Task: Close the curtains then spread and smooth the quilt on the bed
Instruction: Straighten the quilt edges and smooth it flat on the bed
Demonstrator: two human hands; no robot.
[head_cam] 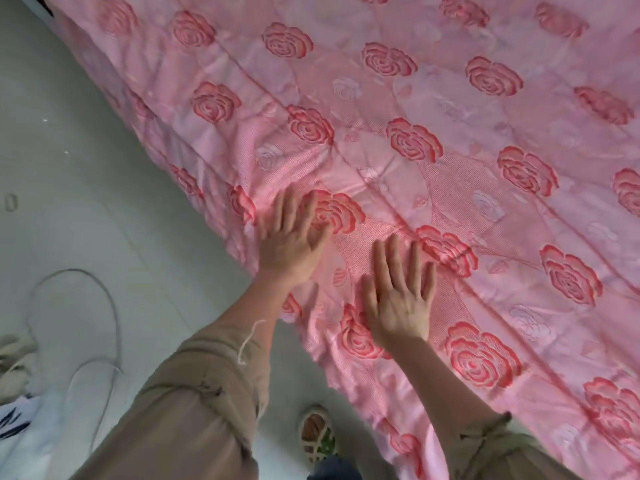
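Smoothing is the step in hand: the left hand [289, 242] and right hand [398, 296] lie flat, fingers straight, on the pink quilt [450, 150] near the bed's edge. Creases remain ahead, so next probably comes an outward sweep.

The single camera rides on the person's head, facing forward and tipped steeply down over the side of the bed. It sits close: both forearms enter from the bottom edge, and the left hand [294, 244] and right hand [398, 296] land near the middle of the picture. The view is turned askew to the bed, so the edge of the quilt [450, 98] runs slantwise from upper left to lower right, with the floor [69, 168] filling the left. A shoe [317, 434] shows near the bottom edge.
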